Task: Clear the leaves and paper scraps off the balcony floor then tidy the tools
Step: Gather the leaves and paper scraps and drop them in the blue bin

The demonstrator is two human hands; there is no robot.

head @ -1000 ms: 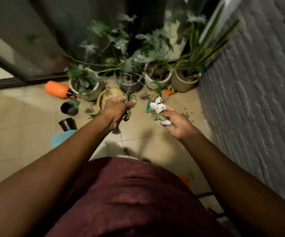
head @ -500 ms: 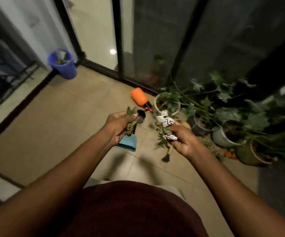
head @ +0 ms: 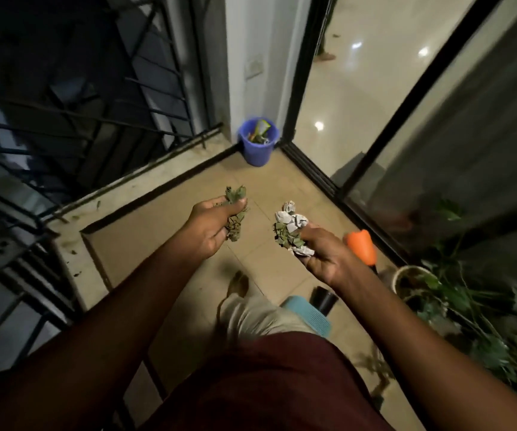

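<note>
The left hand (head: 212, 227) grips dry leaves (head: 235, 213); the right hand (head: 324, 255) clutches leaves and crumpled paper scraps (head: 291, 223) (light, crumbly, likely to shed), so fingers best stay curled around each bunch.

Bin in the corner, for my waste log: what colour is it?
The bin is blue; head view shows it.

A beige tiled balcony floor (head: 164, 244) carries a blue plastic bucket (head: 258, 147) with rubbish inside, set in the far corner where the railing ledge meets the sliding-door track. Along the door side sit an orange plastic spray bottle (head: 362, 246), a small black pot (head: 324, 300) and, just beside it, a light blue ribbed plastic pan (head: 311, 318), with a cream round planter (head: 406, 272) of green foliage close by at the right
</note>
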